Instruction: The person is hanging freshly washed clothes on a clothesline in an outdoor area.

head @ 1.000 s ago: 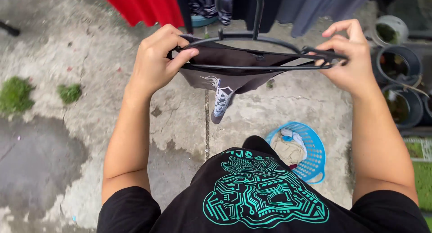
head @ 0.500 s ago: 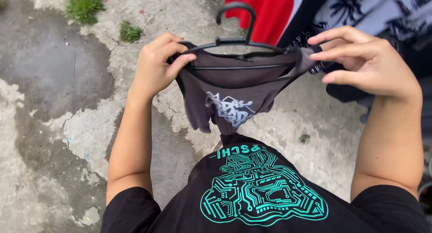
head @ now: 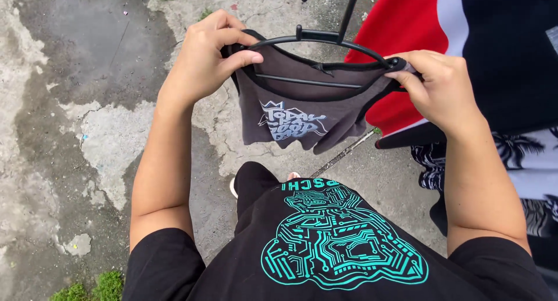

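My left hand pinches the shirt onto one end of the hanger, my right hand pinches the other shoulder, holding the fabric spread level out front, above the concrete.

Both arms raised forward; left hand and right hand pinch (fingers curled).

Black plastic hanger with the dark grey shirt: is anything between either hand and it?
Nothing visible. The left hand grips one end of the black plastic hanger through the dark grey printed shirt; the right hand pinches the other end.
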